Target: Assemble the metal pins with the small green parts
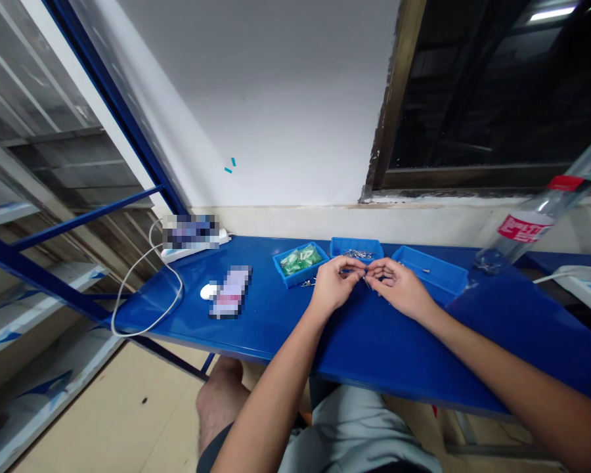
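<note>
My left hand [338, 282] and my right hand [394, 284] meet fingertip to fingertip above the blue table [276, 328]. Both are closed in a pinch around something small and partly metallic, mostly hidden by the fingers. Just behind them stands a blue bin [355, 242] with many thin metal pieces [359, 253]. To the left, a second blue bin [285, 279] holds green and clear small parts [298, 259]. A third blue bin [438, 281], on the right, has a small metal piece [426, 270] in it. More metal pieces [308, 282] lie on the table beside my left hand.
A blurred-out flat object [231, 292] and a white rounded item [209, 292] lie on the left. Behind them is a white power strip [197, 246] with a looping cable [123, 302]. A clear plastic bottle [526, 226] leans at the right. The wall [276, 118] borders the table's back.
</note>
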The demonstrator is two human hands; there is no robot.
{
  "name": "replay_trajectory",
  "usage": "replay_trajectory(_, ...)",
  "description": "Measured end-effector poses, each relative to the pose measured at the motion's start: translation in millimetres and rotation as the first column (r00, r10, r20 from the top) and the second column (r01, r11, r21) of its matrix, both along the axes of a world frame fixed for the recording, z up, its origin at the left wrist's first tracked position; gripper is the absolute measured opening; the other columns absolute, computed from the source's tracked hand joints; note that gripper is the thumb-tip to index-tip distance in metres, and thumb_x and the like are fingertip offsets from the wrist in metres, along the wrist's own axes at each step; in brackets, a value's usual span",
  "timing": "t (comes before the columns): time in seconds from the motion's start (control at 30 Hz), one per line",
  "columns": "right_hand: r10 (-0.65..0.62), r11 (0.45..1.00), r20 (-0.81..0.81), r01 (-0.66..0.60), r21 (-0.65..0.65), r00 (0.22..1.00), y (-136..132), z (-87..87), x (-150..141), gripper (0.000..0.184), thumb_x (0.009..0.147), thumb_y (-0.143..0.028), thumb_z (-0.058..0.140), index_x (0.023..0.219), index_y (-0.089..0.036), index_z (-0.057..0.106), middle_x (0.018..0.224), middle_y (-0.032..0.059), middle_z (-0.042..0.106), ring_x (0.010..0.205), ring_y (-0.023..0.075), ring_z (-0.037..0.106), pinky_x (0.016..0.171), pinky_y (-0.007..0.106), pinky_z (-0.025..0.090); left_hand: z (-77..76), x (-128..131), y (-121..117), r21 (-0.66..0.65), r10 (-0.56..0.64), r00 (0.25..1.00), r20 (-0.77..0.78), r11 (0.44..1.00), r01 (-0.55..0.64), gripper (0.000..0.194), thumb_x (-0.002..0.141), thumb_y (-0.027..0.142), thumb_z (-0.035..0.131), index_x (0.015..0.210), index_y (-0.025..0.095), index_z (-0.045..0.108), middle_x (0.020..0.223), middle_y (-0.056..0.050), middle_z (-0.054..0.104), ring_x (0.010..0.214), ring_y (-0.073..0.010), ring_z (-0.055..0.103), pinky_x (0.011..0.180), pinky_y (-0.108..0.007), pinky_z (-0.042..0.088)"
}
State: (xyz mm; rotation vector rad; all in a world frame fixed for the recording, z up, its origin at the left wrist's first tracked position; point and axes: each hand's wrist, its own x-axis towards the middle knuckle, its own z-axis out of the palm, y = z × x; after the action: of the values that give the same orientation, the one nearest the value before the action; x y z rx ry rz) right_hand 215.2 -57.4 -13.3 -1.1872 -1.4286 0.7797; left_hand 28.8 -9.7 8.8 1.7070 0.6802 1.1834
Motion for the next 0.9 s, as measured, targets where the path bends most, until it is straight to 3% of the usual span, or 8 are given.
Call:
replay_trajectory(0.43, 0.057, 0.998, -0.043, -0.058, -0.024, 0.997, 0, 2.1, -2, 0.041, 0.077, -0.046, 0.087, 0.1, -0.023, 0.063, 0.092, 0.0049, 0.072, 0.082, 0.0185, 0.068, 0.069, 0.031, 0.057, -0.5, -1, 0, 0.096, 0.023, 0.996, -0.085, 0.995, -0.015, 0.012, 0.088, 0.008, 0.071, 0.095, 0.016, 0.078, 0.102, -0.008, 0.077, 0.097, -0.0184, 0.074, 0.089, -0.031, 0.063)
replay_trajectory(0.53, 0.082, 0.995, -0.05, -0.084, -0.045, 0.995, 0, 1.6, -3, 0.042, 0.078, -0.043, 0.086, 0.108, -0.023, 0.063, 0.09, 0.003, 0.071, 0.077, 0.0172, 0.068, 0.067, 0.03, 0.057, 0.9, 0, -2, 0.11, 0.01, 0.997, -0.076, 0.994, -0.002, 0.016, 0.087, 0.01, 0.073, 0.101, 0.016, 0.077, 0.108, -0.009, 0.075, 0.099, -0.0183, 0.074, 0.088, -0.03, 0.063)
replay_trajectory(0.63, 0.088, 0.994, -0.077, -0.092, -0.053, 0.993, -1, 3.5, -3, 0.048, 0.083, -0.045, 0.081, 0.122, -0.023, 0.063, 0.086, 0.0015, 0.069, 0.072, 0.0178, 0.067, 0.058, 0.029, 0.055, 5.0, -1, -5, 0.154, 0.078, 0.992, -0.097, 0.986, -0.062, 0.026, 0.087, 0.02, 0.078, 0.112, 0.017, 0.076, 0.118, -0.012, 0.073, 0.096, -0.018, 0.074, 0.082, -0.027, 0.063)
replay_trajectory(0.7, 0.071, 0.996, -0.077, -0.075, -0.048, 0.995, -2, 5.0, -1, 0.04, 0.086, -0.046, 0.077, 0.117, -0.022, 0.066, 0.084, 0.0023, 0.07, 0.07, 0.0185, 0.068, 0.057, 0.03, 0.055, 8.3, -2, -8, 0.166, 0.121, 0.973, -0.196, 0.982, -0.088, 0.031, 0.09, 0.033, 0.078, 0.117, 0.018, 0.076, 0.107, -0.009, 0.076, 0.085, -0.0172, 0.074, 0.077, -0.027, 0.062)
replay_trajectory(0.8, 0.013, 0.999, -0.02, -0.014, -0.036, 1.0, -3, 5.8, 3, 0.027, 0.085, -0.043, 0.076, 0.1, -0.021, 0.07, 0.081, 0.0039, 0.073, 0.067, 0.0187, 0.067, 0.06, 0.032, 0.056, 11.3, -5, -12, 0.041, 0.003, 0.945, -0.327, 0.999, 0.011, 0.037, 0.098, 0.048, 0.067, 0.12, 0.02, 0.076, 0.082, -0.004, 0.079, 0.068, -0.0173, 0.074, 0.069, -0.027, 0.061)
replay_trajectory(0.9, -0.039, 0.999, 0.065, 0.039, -0.005, 0.997, -2, 4.8, 6, 0.023, 0.082, -0.039, 0.078, 0.096, -0.021, 0.073, 0.087, 0.0048, 0.075, 0.072, 0.0197, 0.068, 0.064, 0.032, 0.056, 9.5, -5, -12, 0.0, -0.082, 0.935, -0.346, 0.996, 0.088, 0.036, 0.097, 0.051, 0.068, 0.111, 0.021, 0.08, 0.092, -0.005, 0.083, 0.081, -0.0223, 0.08, 0.076, -0.03, 0.063)
